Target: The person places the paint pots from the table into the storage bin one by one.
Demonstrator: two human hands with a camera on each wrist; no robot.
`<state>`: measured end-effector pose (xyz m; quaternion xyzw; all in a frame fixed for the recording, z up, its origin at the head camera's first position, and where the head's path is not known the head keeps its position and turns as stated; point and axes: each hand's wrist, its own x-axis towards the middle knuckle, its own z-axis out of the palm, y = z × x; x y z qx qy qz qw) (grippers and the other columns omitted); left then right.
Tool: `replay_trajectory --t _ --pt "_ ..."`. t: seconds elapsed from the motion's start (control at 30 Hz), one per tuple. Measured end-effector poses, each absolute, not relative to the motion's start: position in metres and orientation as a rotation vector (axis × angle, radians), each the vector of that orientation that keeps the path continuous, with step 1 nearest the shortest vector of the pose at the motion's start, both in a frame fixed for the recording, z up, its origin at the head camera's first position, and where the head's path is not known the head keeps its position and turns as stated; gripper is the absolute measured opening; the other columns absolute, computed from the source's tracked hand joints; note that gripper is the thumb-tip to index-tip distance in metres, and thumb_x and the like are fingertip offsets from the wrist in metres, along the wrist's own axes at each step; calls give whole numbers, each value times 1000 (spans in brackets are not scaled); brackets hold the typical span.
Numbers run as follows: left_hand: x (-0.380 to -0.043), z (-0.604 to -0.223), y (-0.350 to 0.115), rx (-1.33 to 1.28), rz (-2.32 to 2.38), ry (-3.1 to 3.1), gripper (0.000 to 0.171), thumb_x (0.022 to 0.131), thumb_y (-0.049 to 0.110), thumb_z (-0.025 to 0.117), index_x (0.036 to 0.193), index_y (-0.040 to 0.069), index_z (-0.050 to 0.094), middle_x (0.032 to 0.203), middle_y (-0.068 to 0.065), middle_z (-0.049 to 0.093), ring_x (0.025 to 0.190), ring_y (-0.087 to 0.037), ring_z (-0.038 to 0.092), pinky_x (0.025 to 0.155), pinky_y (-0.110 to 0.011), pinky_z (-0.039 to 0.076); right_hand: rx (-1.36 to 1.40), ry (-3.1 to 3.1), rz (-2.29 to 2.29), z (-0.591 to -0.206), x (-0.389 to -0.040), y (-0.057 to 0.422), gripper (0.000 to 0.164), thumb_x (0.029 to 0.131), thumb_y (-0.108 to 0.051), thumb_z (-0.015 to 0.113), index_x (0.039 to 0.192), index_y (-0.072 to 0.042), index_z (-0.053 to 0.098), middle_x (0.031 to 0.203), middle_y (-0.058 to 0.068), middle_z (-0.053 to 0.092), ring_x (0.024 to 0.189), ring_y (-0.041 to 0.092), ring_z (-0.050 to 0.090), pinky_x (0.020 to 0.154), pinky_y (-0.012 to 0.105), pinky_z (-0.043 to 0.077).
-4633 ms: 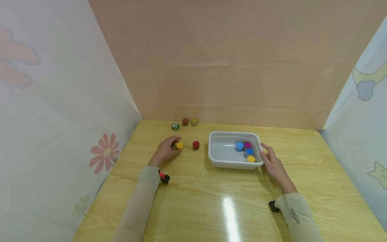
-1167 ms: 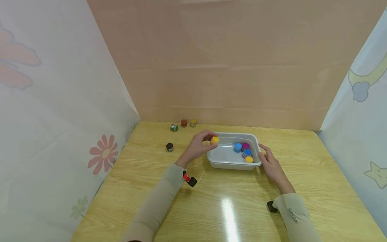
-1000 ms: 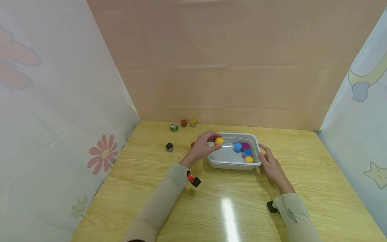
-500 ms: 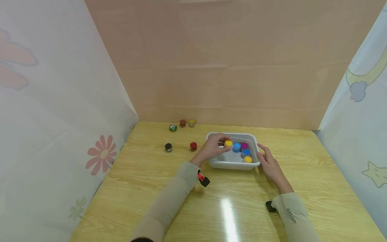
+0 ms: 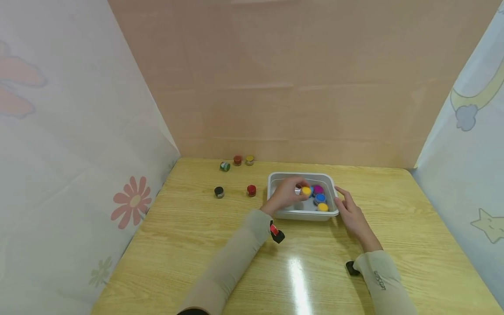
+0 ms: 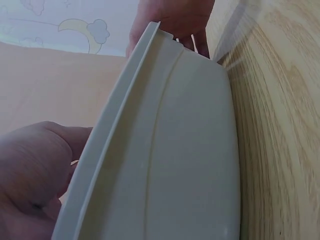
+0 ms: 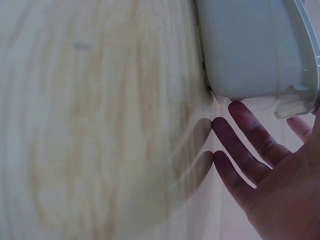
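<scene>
My left hand reaches over the white plastic tray and pinches a small yellow-lidded jar between thumb and fingers, just above or at the tray's floor. Inside the tray, beside it, are a light-blue jar partly covered by the held one, a purple jar, a blue jar and another yellow jar. My right hand rests against the tray's right end; the right wrist view has its fingers mostly straight and spread, touching the tray's side. The left wrist view hides the held jar behind the tray wall.
On the wooden table, left of the tray, stand a red jar and a black-lidded jar. Farther back are a green jar on its side, a brownish-red jar and a yellow-lidded jar, near the back wall.
My left hand took hold of the yellow jar beside the black one, carried it right over the tray's left rim and lowered it toward the other jars. My right hand has stayed at the tray.
</scene>
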<state>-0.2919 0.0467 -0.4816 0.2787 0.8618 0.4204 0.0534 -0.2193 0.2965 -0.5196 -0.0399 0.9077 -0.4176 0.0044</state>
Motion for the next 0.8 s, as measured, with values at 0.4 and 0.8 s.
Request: replay_trajectory --t 0.4,0.8 --pt "-296 -487 63 773 1167 2660 27 88 12 84 112 18 72 109 8 70 91 -6 61 77 -17 50 -117 2846 -1308 -520 -219 296 62 113 -48 30 166 -18 18 132 35 61 125 53 57 102 71 43" --pt "-301 -495 71 906 896 2799 29 85 10 84 112 15 71 113 4 71 106 -9 62 97 -20 50 -123 2841 -1314 -520 -218 298 62 113 -48 29 166 -19 17 134 36 60 127 55 55 104 73 40"
